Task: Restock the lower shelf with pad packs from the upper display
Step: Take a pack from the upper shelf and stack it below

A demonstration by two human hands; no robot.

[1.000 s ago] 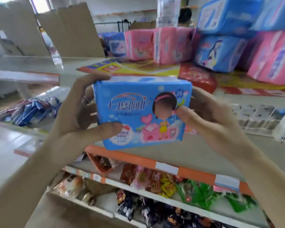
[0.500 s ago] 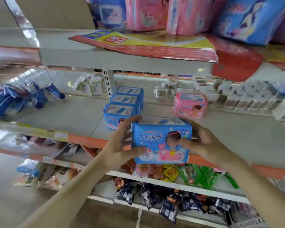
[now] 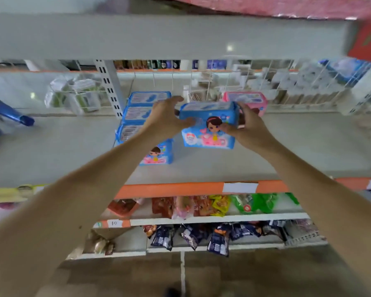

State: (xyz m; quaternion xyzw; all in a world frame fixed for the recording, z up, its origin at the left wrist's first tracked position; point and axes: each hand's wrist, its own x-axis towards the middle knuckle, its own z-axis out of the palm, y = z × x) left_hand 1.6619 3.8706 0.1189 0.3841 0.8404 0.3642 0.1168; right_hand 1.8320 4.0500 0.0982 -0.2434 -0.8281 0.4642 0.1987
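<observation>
Carried from the shelf edge deeper in, both grips, left hand and right hand, clasp the blue pad pack by its ends, upright over the lower shelf, starting a row beside the blue stack, in front of the pink pack.

Both hands held one blue pad pack upright above the grey shelf. The left hand gripped its left end and the right hand its right end, with thumbs on the printed front. Just to the left, a row of blue packs stood on the shelf, partly hidden by the left forearm. A pink pack stood behind the right hand. Snack bags lay on the shelf below.
</observation>
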